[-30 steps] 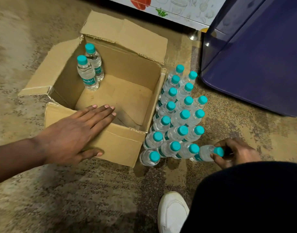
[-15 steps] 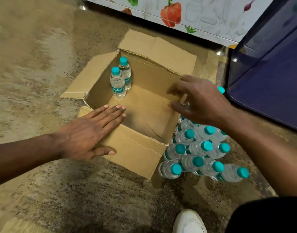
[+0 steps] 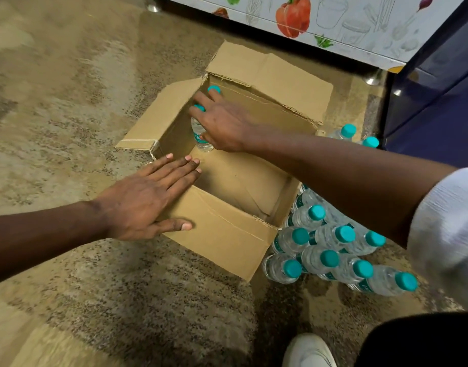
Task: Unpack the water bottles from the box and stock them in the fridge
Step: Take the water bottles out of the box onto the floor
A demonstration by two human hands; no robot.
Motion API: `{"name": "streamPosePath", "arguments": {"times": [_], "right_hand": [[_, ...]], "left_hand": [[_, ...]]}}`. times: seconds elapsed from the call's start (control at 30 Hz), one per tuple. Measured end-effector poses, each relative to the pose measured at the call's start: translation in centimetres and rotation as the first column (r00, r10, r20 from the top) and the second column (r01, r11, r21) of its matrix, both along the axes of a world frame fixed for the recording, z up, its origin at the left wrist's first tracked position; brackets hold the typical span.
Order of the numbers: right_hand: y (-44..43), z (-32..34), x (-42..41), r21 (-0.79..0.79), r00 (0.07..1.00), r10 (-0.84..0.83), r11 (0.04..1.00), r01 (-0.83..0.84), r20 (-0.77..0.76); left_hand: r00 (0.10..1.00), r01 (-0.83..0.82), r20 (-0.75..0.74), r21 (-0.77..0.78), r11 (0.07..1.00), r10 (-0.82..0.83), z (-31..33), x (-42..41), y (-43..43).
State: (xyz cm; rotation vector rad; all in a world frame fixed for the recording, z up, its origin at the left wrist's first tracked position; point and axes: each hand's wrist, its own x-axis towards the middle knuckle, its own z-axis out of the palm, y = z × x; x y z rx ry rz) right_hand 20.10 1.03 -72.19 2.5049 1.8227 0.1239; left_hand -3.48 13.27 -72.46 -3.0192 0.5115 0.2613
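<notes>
Speckled brown floor (image 3: 68,102) fills most of the view. One dark blue fridge (image 3: 434,107) stands far right, and beside it, along the far edge, is one white panel (image 3: 333,19) printed with vegetables. One cardboard box (image 3: 222,234) sits mid-floor, open, its flaps folded outward. Right of the box, touching its right wall, is a packed group of floor bottles (image 3: 331,250), clear with teal caps. Ten caps can be counted: two far and eight near, and the nearest-right bottle lies tilted. The forearm crossing over the group hides any others. Left hand (image 3: 145,205) lies flat on the box's near-left flap, fingers straight and released, holding nothing. Right hand (image 3: 222,125) reaches across into the far-left corner of the box, where two bottles stand upright side by side. Its fingers are grasping the nearer bottle (image 3: 201,140), thumb against the label and a finger over the cap. Another fingertip touches the cap of the farther bottle (image 3: 214,88), whose body is hidden behind the hand. One white sleeve (image 3: 447,229) shows on the right arm at the right edge. One white shoe (image 3: 307,350) is at the near edge.
</notes>
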Motion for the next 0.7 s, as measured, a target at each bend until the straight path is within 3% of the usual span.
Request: {"name": "streamPosePath", "arguments": {"times": [0.13,0.3,0.7], "right_hand": [[-0.5,0.3,0.8,0.051,0.999,-0.02,0.998,0.022,-0.026],[-5.4,2.8,-0.2,0.154,0.975,-0.096,0.98,0.128,-0.202],[-23.2,15.1,-9.0,0.442,0.898,-0.275,0.796,0.414,-0.344]], "left_hand": [[1.0,0.0,-0.012,-0.008,1.0,0.0,-0.2,0.0,0.1],[1.0,0.003,0.006,-0.031,1.0,-0.003,-0.6,0.0,0.1],[0.993,0.056,0.109,-0.055,0.997,-0.05,-2.2,1.3,0.5]]}}
